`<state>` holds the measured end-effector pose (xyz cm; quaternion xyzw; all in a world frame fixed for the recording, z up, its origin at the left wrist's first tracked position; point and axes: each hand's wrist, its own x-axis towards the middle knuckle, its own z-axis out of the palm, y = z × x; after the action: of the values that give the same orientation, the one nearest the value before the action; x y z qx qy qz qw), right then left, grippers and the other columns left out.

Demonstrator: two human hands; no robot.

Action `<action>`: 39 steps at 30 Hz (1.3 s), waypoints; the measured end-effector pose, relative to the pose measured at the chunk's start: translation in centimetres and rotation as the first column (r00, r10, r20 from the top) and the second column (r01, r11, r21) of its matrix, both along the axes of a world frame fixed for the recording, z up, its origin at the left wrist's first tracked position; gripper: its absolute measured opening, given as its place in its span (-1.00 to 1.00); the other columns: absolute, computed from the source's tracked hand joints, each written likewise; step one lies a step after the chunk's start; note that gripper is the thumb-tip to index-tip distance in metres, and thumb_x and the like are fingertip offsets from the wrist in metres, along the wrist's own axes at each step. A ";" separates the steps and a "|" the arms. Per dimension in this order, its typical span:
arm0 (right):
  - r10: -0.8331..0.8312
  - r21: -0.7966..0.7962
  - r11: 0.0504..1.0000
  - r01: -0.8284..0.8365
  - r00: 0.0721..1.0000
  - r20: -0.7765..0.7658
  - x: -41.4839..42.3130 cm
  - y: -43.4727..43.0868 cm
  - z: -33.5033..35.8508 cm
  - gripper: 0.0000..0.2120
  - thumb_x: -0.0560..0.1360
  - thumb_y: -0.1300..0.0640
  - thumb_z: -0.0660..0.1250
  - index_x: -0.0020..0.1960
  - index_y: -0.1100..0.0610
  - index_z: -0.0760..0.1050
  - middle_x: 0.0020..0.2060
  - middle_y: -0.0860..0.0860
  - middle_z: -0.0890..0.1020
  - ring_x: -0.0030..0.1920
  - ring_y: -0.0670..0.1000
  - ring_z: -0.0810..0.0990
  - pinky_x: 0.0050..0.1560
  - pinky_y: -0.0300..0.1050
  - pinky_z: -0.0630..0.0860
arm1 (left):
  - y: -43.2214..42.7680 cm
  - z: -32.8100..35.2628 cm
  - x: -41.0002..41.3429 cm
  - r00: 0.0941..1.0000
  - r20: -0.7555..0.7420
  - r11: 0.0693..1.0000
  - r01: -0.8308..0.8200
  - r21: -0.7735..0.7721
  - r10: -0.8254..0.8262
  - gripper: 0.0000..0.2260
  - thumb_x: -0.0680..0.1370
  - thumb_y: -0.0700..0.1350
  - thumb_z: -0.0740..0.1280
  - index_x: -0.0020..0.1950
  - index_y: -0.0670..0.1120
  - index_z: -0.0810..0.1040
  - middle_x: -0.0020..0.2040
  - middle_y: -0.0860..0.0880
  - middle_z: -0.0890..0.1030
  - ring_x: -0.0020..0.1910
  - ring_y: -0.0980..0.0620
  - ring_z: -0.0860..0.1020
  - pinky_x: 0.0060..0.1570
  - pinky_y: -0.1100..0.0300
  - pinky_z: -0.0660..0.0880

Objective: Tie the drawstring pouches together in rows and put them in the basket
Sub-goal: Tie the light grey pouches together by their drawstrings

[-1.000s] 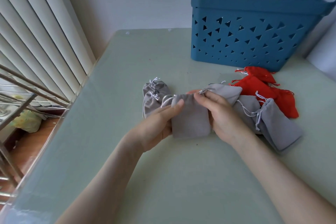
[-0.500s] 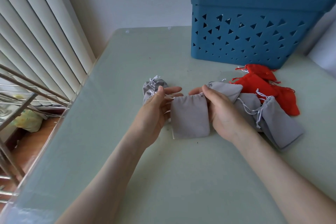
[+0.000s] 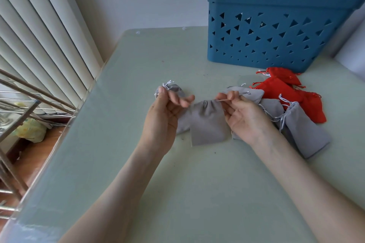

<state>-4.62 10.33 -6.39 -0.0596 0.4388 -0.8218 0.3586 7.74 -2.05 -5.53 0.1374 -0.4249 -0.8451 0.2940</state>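
Note:
A grey drawstring pouch (image 3: 207,124) hangs between my hands just above the table, its mouth gathered. My left hand (image 3: 166,112) pinches the drawstring at the pouch's left side, and my right hand (image 3: 241,114) pinches the string at its right side. Behind my left hand lie more grey pouches (image 3: 173,89). Other grey pouches (image 3: 304,130) lie to the right of my right hand, with red pouches (image 3: 280,92) behind them. The blue basket (image 3: 276,25) with triangle holes stands at the back right.
The pale green table (image 3: 177,183) ends at a left edge by vertical blinds (image 3: 39,35) and metal bars (image 3: 19,94). A white wall is behind the basket.
My hands have lifted the pouch's top and pulled its strings outward, so its mouth is now gathered. Before, the pouch lay flat with an ungathered top.

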 end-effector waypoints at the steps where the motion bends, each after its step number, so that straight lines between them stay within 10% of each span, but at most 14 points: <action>1: 0.001 -0.011 1.000 -0.001 1.000 0.010 -0.1 0.0 0.0 -0.69 0.65 0.22 0.06 -0.25 0.13 0.35 -0.35 -0.02 0.65 -0.22 -0.08 0.66 -0.16 -0.29 0.58 | 0.0 0.1 0.0 1.000 -0.009 0.999 -0.009 0.035 0.010 -0.56 0.68 -0.02 -0.03 -0.35 -0.11 0.36 -0.51 -0.02 0.45 -0.32 0.04 0.60 -0.09 0.24 0.53; 11: 0.151 0.137 0.984 -0.110 0.928 -0.339 0.1 0.2 0.2 -0.72 0.61 0.30 0.08 -0.26 0.21 0.38 -0.51 -0.04 0.49 -0.37 -0.09 0.52 -0.17 -0.24 0.41 | -0.1 0.4 0.5 0.964 0.145 0.973 0.211 0.088 -0.222 -0.65 0.66 -0.02 0.05 -0.24 -0.15 0.39 -0.63 0.08 0.14 -0.66 0.16 0.16 -0.56 0.34 0.30; 21: 0.309 0.198 0.951 -0.238 0.766 -0.564 1.5 0.2 0.3 -0.95 0.43 0.20 0.32 -0.19 0.17 0.47 -0.47 -0.04 0.53 -0.29 -0.03 0.48 -0.13 -0.22 0.37 | 1.0 -0.8 0.3 0.903 0.399 0.894 0.303 -0.329 -0.160 -0.67 0.66 -0.03 0.07 0.10 -0.22 0.53 -0.52 0.10 0.24 -0.55 0.17 0.18 -0.54 0.36 0.15; 30: 0.346 0.293 0.936 -0.196 0.674 -0.653 2.4 0.0 0.5 -0.89 0.44 0.21 0.36 -0.05 0.14 0.46 -0.42 -0.04 0.60 -0.32 -0.12 0.56 -0.13 -0.36 0.44 | 1.5 -0.7 0.6 0.873 0.463 0.795 0.389 -0.466 -0.155 -0.59 0.47 0.26 0.13 -0.21 -0.08 0.47 -0.41 0.13 0.37 -0.48 0.20 0.26 -0.46 0.36 0.22; 39: 0.470 0.515 0.856 0.048 0.344 -0.813 2.6 0.2 -0.1 -0.65 0.50 0.23 0.33 -0.01 -0.22 0.36 -0.22 -0.07 0.68 -0.21 0.19 0.62 -0.02 0.13 0.53 | 1.8 -1.0 0.4 0.867 0.482 0.770 0.392 -0.504 -0.126 -0.74 0.63 -0.02 0.17 0.03 -0.13 0.59 -0.45 0.19 0.41 -0.48 0.24 0.33 -0.44 0.39 0.25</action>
<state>-2.03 10.53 -6.54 -0.4799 0.7276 -0.4628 0.1617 8.11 -0.30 -6.57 0.1575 -0.7324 -0.6547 0.1005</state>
